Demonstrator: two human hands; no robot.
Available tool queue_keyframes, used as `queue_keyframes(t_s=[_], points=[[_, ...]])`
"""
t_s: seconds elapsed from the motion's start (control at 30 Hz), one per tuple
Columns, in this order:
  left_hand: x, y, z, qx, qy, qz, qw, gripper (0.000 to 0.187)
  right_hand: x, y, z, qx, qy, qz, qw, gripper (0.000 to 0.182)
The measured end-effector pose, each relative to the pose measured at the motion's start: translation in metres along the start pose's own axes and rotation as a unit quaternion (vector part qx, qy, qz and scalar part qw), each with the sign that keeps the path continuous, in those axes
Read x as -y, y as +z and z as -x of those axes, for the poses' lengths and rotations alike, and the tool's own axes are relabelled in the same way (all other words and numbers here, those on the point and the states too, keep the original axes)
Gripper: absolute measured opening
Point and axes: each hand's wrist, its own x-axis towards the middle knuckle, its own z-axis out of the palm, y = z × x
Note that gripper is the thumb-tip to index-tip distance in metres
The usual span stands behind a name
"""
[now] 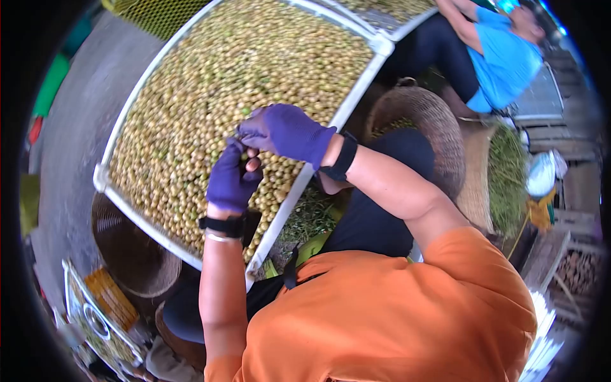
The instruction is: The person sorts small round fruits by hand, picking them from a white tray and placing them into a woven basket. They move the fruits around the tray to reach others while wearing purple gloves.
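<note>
A white-framed tray [143, 108] holds a thick layer of small round yellow-green fruits [210, 83]. Above its near part, my two hands meet at the fingertips. My left hand [233, 178], in a purple glove with some bare fingertips showing, has its fingers curled and pinched. My right hand [280, 132], gloved in purple too, reaches in from the right with its fingers pinched against the left thumb and fingertips. Whatever sits between the fingers is too small or hidden to make out. Black bands circle both wrists.
A woven basket [439, 127] stands right of my knee; another round basket [127, 254] sits below the tray's left edge. A person in a blue shirt [509, 60] sits at upper right by a second tray [407, 22]. Green stalks [506, 178] lie at right.
</note>
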Motion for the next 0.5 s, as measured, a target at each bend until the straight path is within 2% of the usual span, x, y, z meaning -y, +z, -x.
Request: queue_keyframes(t_s=[0.1, 0.17, 0.23, 0.27, 0.3, 0.37, 0.43, 0.5], points=[[0.005, 0.025, 0.019, 0.046, -0.045, -0.018, 0.998, 0.026, 0.019, -0.044, 0.042, -0.138, 0.010, 0.003, 0.990, 0.018], [0.009, 0.023, 0.028, 0.048, -0.051, 0.005, 0.998, 0.026, 0.027, -0.076, 0.096, -0.263, 0.052, -0.048, 0.962, 0.022], [0.010, 0.009, 0.032, -0.012, -0.060, 0.020, 0.998, 0.025, 0.026, -0.113, 0.164, -0.313, 0.164, -0.048, 0.934, 0.027], [0.010, -0.002, 0.035, -0.011, -0.062, -0.010, 0.998, 0.020, 0.034, -0.122, 0.191, -0.321, 0.231, -0.029, 0.918, 0.025], [0.022, -0.004, 0.031, 0.004, -0.101, -0.016, 0.995, 0.017, 0.041, -0.128, 0.220, -0.326, 0.296, -0.011, 0.898, 0.024], [0.016, -0.022, 0.038, -0.052, -0.017, -0.049, 0.997, 0.014, 0.020, -0.153, 0.324, -0.205, 0.499, 0.041, 0.841, 0.024], [0.016, -0.030, 0.040, -0.021, -0.032, -0.068, 0.997, 0.015, -0.009, -0.134, 0.439, -0.143, 0.592, 0.064, 0.791, 0.027], [0.016, -0.023, 0.044, -0.004, -0.054, -0.070, 0.996, 0.017, -0.019, -0.099, 0.526, -0.107, 0.741, 0.049, 0.662, 0.030]])
